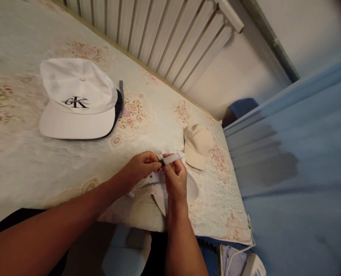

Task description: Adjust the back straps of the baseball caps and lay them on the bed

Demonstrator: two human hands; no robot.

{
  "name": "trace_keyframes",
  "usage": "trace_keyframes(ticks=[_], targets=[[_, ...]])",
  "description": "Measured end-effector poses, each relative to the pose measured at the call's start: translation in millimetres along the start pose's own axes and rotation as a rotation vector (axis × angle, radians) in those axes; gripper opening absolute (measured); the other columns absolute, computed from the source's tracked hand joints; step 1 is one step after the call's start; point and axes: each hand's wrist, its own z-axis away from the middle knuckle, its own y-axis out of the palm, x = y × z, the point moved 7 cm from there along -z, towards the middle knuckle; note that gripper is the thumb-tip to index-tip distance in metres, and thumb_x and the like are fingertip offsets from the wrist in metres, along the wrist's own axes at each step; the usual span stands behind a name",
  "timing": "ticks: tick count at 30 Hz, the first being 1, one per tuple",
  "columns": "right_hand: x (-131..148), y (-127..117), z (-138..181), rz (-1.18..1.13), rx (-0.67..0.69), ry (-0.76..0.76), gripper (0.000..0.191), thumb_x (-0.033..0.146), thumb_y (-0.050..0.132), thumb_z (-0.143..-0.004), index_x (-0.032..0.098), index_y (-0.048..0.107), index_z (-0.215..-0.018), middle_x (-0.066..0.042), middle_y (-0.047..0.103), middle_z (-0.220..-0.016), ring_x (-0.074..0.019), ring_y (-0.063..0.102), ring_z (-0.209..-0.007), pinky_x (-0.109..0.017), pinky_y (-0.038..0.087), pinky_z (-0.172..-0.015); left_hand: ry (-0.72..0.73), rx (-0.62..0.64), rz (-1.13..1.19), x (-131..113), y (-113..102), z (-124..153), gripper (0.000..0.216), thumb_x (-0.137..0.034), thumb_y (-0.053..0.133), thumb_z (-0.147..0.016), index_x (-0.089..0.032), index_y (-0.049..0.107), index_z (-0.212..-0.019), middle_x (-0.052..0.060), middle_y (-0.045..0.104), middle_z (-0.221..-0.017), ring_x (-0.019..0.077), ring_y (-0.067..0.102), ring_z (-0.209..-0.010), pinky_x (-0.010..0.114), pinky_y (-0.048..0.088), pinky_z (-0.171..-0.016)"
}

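Both of my hands are at the back strap (172, 158) of a white cap (192, 186) that lies on the bed near its front edge. My left hand (144, 165) pinches a darker end of the strap beside the buckle area. With fingers closed round the white part of the strap, my right hand (176, 177) holds it from the right. The cap's crown and brim are partly hidden behind my hands and wrists. Just beyond my right hand sits a beige cap (199, 143), its brim towards me.
A white cap with black letters (78, 101) rests on top of something dark at the left of the flowered bed cover (153, 130). A slatted bed rail (147, 34) runs along the far side. Blue curtains (288, 165) hang at the right. A white cable (239, 251) dangles at the near right corner.
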Motion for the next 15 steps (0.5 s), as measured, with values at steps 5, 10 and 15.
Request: trace_keyframes(ticks=[5,10,15], targets=[[-4.1,-6.9,0.5,0.129,-0.145,0.03,0.031,0.027,0.074,-0.07,0.02,0.066,-0.099,0.005,0.061,-0.067,-0.0097,0.054,-0.059,-0.022,0.045,-0.057,0.041,-0.044,-0.076,1.4,1.0,-1.1,0.02,-0.033,0.061,-0.075,-0.019,0.049,-0.069,-0.006,0.051,-0.059,0.0072,0.037,-0.049,0.021,0.027,-0.048],[-4.7,-7.7,1.8,0.121,-0.179,0.033,0.029,0.03,0.073,-0.073,0.019,0.066,-0.099,0.005,0.059,-0.061,-0.0096,0.054,-0.055,-0.022,0.044,-0.055,0.242,-0.089,-0.37,-11.1,1.0,6.1,0.019,-0.032,0.054,-0.081,-0.018,0.053,-0.068,-0.005,0.052,-0.061,0.0111,0.045,-0.058,0.024,0.034,-0.057],[1.7,-6.7,8.8,0.07,-0.191,0.04,0.03,0.029,0.073,-0.072,0.018,0.066,-0.099,0.006,0.058,-0.06,-0.0097,0.053,-0.055,-0.023,0.043,-0.056,0.329,-0.136,-0.6,-21.0,8.6,25.7,0.021,-0.031,0.048,-0.087,-0.019,0.055,-0.073,-0.004,0.054,-0.063,0.013,0.049,-0.06,0.026,0.037,-0.06]])
